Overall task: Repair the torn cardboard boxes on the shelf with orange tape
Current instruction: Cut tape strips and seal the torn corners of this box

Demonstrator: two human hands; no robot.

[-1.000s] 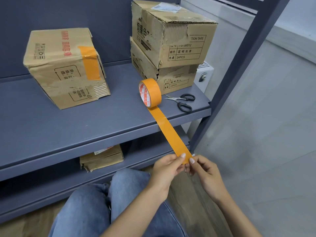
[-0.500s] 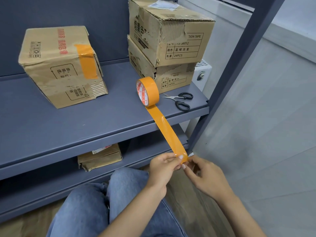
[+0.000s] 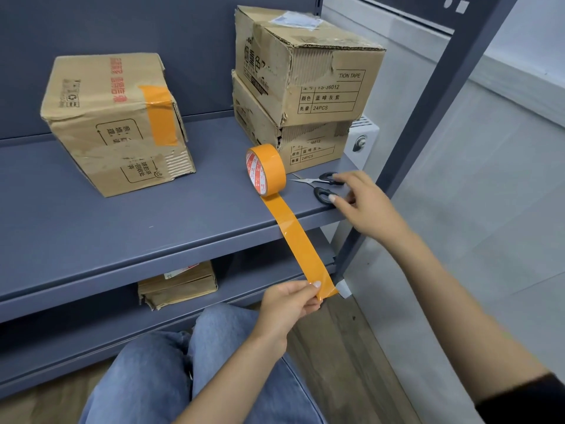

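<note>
I'm judging approx. a third done: box at 10 o'clock [image 3: 116, 123] w/ orange patch, stacked boxes at 1 o'clock [image 3: 305, 87] unrepaired, left grip [image 3: 290, 304] pinching tape strip [image 3: 293, 237] off roll [image 3: 265, 169], right grip [image 3: 363, 203] released, touching scissors [image 3: 324, 186].

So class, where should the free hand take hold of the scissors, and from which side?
By the black loop handles of the scissors, coming from the right: they lie flat with handles toward the right hand and blades pointing left toward the tape roll.
</note>
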